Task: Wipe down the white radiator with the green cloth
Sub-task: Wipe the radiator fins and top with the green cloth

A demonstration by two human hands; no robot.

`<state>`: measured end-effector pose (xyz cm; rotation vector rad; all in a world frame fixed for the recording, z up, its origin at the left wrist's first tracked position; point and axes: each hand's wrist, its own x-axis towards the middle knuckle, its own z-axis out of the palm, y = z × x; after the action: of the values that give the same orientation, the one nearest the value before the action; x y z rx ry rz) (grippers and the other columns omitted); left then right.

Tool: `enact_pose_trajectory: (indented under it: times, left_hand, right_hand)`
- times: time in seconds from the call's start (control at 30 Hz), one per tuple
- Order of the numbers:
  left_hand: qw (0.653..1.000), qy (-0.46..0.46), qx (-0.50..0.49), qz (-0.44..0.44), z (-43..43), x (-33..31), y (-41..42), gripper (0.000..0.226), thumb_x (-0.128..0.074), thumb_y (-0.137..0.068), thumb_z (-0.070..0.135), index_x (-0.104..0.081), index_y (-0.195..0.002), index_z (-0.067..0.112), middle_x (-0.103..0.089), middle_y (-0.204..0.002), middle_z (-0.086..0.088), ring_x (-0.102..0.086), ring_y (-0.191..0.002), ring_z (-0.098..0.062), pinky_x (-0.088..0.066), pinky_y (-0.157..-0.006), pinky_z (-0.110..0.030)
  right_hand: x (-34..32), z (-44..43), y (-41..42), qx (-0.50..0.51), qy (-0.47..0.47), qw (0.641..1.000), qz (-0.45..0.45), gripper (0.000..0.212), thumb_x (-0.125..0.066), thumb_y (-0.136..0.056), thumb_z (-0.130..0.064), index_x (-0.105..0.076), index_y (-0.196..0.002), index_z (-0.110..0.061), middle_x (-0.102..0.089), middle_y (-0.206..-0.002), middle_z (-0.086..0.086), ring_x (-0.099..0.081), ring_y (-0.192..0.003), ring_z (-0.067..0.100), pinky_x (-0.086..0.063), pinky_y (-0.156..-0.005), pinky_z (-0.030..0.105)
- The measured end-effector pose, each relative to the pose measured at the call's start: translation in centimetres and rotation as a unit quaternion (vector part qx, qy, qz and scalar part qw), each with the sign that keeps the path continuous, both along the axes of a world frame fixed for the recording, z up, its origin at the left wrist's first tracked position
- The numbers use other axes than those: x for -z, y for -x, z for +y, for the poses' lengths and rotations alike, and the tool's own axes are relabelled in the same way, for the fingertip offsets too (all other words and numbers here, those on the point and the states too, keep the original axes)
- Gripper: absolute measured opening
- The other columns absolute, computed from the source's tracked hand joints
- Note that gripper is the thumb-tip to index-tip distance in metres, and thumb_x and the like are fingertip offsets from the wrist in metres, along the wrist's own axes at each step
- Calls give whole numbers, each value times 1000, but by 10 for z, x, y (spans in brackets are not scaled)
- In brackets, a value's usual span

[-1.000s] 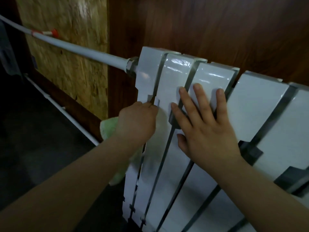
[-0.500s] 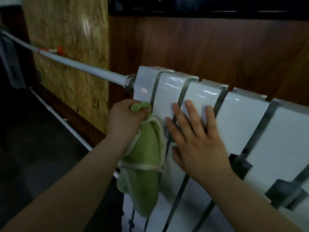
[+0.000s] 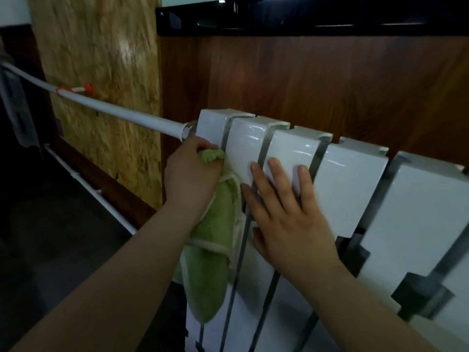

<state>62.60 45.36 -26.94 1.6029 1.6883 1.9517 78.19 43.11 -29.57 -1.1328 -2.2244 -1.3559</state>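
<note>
The green cloth (image 3: 215, 232), tucked behind the white radiator's (image 3: 350, 189) left edge a second ago, now drapes its first section's front, gripped by the left hand (image 3: 190, 176), while the right hand (image 3: 286, 219) presses flat, fingers spread: front wiping seems barely begun.

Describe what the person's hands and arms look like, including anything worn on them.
Both are bare. The left hand and right hand wear no gloves, and no rings show on the fingers in view. The left forearm and right forearm show no sleeves, watch or bracelet as far up as the frame reaches.
</note>
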Motion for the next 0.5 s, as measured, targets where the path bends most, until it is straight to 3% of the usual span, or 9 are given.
enact_pose_trajectory:
  times: [0.1,0.33,0.5]
  left_hand:
    - [1000,21,13,-3,3,-9,2,13,-60,-85,8,-53,-89,19,-46,-75,18,-43,-67,7,-34,-57,5]
    - [995,82,48,-4,3,-33,7,11,-61,-83,6,-58,-84,17,-49,-71,12,-46,-66,-1,-36,-53,2]
    - [998,32,51,1,3,-84,9,16,-66,-81,12,-59,-69,20,-53,-67,6,-50,-60,-3,-44,-50,-10]
  right_hand:
    - [1,1,-1,-3,-8,1000,2,70,-63,-68,-43,-51,-129,-10,-43,-140,15,-23,-131,31,4,-110,49]
    - [2,4,-1,-24,-26,999,14,72,-66,-66,-43,-52,-127,-9,-46,-137,15,-26,-129,32,2,-111,49]
    - [2,5,1,-47,-25,998,34,80,-71,-62,-42,-44,-129,-7,-48,-135,14,-27,-128,31,0,-110,48]
